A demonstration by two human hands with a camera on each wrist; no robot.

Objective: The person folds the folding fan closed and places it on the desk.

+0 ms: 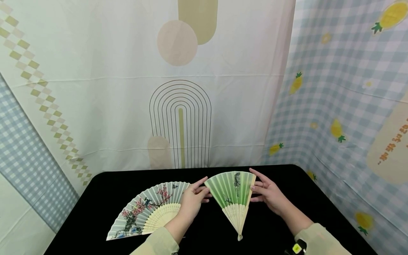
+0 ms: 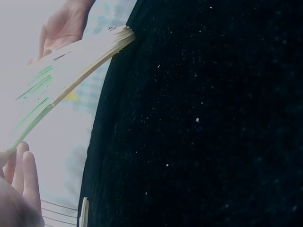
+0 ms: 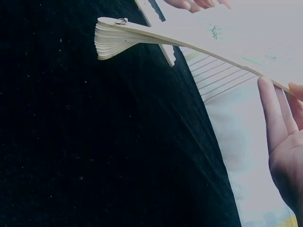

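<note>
A green paper fan [image 1: 231, 191] with pale ribs is held partly spread above the black table [image 1: 306, 198], its pivot toward me. My left hand [image 1: 191, 202] touches its left edge with thumb and straight fingers. My right hand [image 1: 271, 194] presses straight fingers against its right guard, thumb up. In the left wrist view the green fan [image 2: 71, 71] runs from the pivot down to my left fingers [image 2: 21, 179]. The right wrist view has the green fan [image 3: 189, 33] ending at my right hand's straight fingers [image 3: 277, 118].
A second fan [image 1: 146, 209], painted with pink blossoms, lies fully spread on the table to the left, partly under my left forearm. Patterned cloth backdrops [image 1: 178, 88] hang close behind and on both sides.
</note>
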